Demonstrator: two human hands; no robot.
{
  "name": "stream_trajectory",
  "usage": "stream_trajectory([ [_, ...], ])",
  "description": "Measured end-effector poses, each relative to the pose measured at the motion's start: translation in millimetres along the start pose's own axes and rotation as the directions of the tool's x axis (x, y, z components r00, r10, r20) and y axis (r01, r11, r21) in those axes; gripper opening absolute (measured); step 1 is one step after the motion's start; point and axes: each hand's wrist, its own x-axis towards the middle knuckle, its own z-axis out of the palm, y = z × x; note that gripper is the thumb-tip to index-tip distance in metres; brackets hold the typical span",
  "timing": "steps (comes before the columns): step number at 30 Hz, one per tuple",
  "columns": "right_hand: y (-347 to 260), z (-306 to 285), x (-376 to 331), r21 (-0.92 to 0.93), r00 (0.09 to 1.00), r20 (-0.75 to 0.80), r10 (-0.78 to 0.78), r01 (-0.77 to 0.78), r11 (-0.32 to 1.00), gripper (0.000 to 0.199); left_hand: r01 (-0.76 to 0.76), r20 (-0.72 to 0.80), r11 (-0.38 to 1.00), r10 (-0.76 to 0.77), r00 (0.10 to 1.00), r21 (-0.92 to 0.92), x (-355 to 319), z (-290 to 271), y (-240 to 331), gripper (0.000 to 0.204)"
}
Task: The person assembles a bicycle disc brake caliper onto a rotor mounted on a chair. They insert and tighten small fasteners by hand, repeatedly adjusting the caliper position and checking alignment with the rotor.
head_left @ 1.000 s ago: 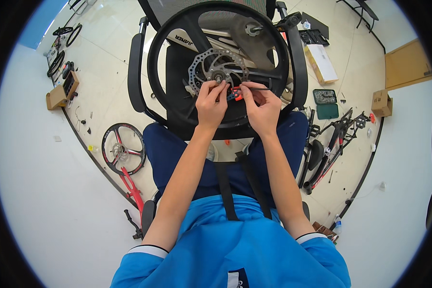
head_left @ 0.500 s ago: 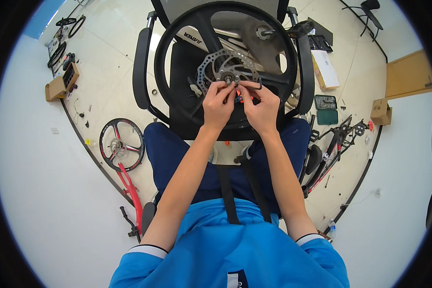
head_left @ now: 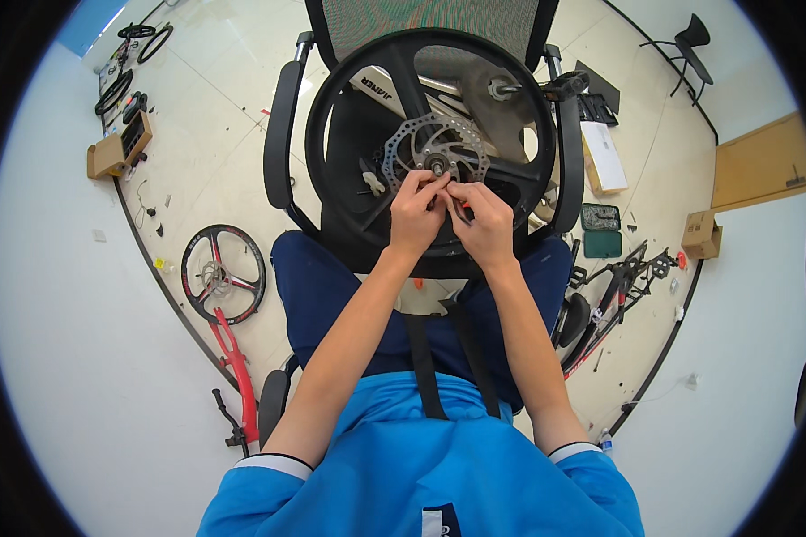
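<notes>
A black spoked wheel [head_left: 318,134] lies flat on the seat of an office chair before me. A silver brake disc [head_left: 403,143] sits at its middle around the hub axle [head_left: 437,165]. Beside the axle, at the disc's near side, my left hand [head_left: 415,215] is closed in a pinch. What its fingertips hold is too small to make out. Touching or nearly touching those fingertips, my right hand [head_left: 485,222] is closed on a thin dark hex key [head_left: 463,207], mostly hidden by the fingers. Something red shows just beside it.
Chair armrests [head_left: 280,134] flank the wheel. Under the wheel lie a white bike frame part [head_left: 376,87] and pliers-like tools [head_left: 370,179]. On the floor are a red-black wheel [head_left: 261,268], a red fork [head_left: 235,362], a bike frame [head_left: 613,300], a green case [head_left: 602,243] and cardboard boxes [head_left: 702,234].
The wheel and chair appear slightly lower in view. My right hand's fingers have curled in, and the hex key, which stuck out to the right, now lies within them. Both hands stay near the hub.
</notes>
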Motion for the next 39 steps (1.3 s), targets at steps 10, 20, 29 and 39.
stream_trajectory([
  [10,1,7,-3,0.008,0.995,-0.097,0.011,-0.011,1.0,0.016,0.061,-0.064,0.998,-0.059,0.996,0.018,-5,1,2,0.028],
  [20,2,12,-10,0.044,0.985,-0.168,0.034,-0.027,0.999,0.016,-0.04,-0.062,0.997,0.044,0.997,0.058,-5,0,-1,0.028],
  [29,2,15,-12,-0.025,0.984,-0.173,-0.052,0.048,0.999,0.016,-0.12,-0.019,0.986,0.123,0.992,0.12,-6,-2,-7,0.028],
  [39,1,17,-15,-0.054,0.983,-0.151,-0.107,0.1,0.993,0.019,-0.113,-0.006,0.987,0.114,0.993,0.114,-5,-3,-7,0.024],
])
